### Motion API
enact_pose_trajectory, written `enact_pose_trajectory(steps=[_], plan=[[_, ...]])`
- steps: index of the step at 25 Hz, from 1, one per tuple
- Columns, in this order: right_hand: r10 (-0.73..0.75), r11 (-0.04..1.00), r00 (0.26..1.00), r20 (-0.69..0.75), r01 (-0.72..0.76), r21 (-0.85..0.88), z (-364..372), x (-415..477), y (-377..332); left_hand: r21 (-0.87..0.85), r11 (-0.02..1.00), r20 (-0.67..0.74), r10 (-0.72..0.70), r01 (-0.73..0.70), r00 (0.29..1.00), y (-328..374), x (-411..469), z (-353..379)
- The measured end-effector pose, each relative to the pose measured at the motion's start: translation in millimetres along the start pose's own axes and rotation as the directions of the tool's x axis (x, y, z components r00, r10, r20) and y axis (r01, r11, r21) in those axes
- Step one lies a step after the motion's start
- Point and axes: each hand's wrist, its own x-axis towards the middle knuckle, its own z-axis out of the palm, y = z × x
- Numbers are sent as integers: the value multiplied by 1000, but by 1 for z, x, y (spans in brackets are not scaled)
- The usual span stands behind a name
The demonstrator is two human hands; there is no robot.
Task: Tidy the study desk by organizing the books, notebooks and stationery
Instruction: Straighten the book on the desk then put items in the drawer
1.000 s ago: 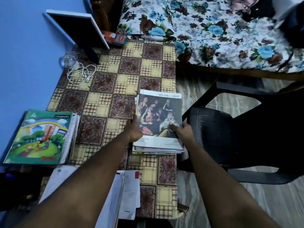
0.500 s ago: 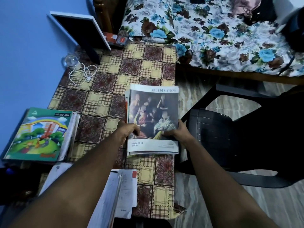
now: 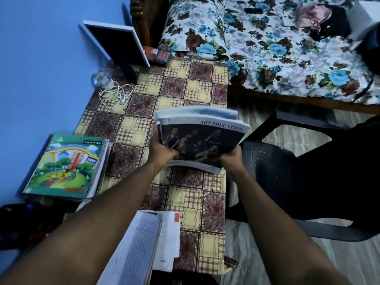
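Observation:
A stack of books (image 3: 200,138) topped by an "Art Education" book is lifted off the desk (image 3: 144,112), its far edge tilted up. My left hand (image 3: 162,154) grips the stack's near left corner. My right hand (image 3: 231,159) grips its near right corner. A green Classmate notebook pile (image 3: 67,165) lies at the desk's left edge. An open lined notebook and loose papers (image 3: 144,243) lie at the near edge.
A white-framed board (image 3: 117,46) leans against the blue wall at the back. A white cable (image 3: 115,93) and a clear bulb lie beside it, a red box (image 3: 157,54) behind. A black plastic chair (image 3: 298,171) stands right of the desk, a floral bed (image 3: 277,44) beyond.
The stack lay flat on the desk while both hands squared it up. Now both hands have raised it off the desk, and its far edge tilts upward.

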Motion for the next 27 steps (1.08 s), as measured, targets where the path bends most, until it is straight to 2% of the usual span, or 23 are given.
enact_pose_trajectory(steps=[5,10,12,16,21,24,27], plan=[[32,995,999,-22,-34,-96,2,7,18,96,992,62,74,-79,995,-12,6,-2],[-13,990,1000,8,14,-139,9,3,27,165,985,144,27,-50,989,-15,17,-7],[23,992,999,37,-18,-126,13,8,18,171,984,174,11,-41,985,-10,27,-16],[105,994,992,72,-105,6,48,25,-6,143,990,207,-22,-8,978,14,57,-51],[269,936,953,140,-293,197,123,59,-33,90,995,85,-55,47,995,27,109,-113],[328,908,930,166,-359,216,165,71,-33,213,974,95,-98,76,991,23,132,-150],[349,892,932,101,-363,269,199,69,-17,263,959,114,-138,104,984,13,145,-178]])
